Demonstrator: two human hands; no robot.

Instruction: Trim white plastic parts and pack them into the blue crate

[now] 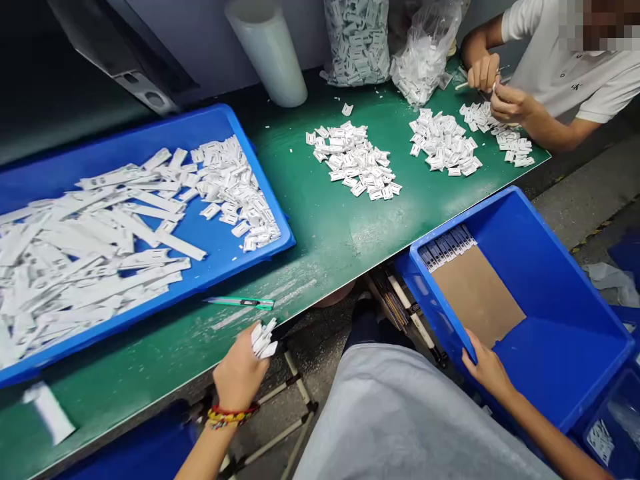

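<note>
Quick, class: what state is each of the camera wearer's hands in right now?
Left hand: closed, holding a bunch of small white pieces.
Right hand: closed on the rim of the blue bin.

The pieces (263,339) in my left hand (239,375) are white, my beaded bracelet (230,417) red and yellow, my shirt (390,407) pale grey. The bin (530,243) at my right hand (487,370) is blue, the cardboard (475,290) in it brown; the counter (335,230) is green, the tray (213,241) blue.
</note>
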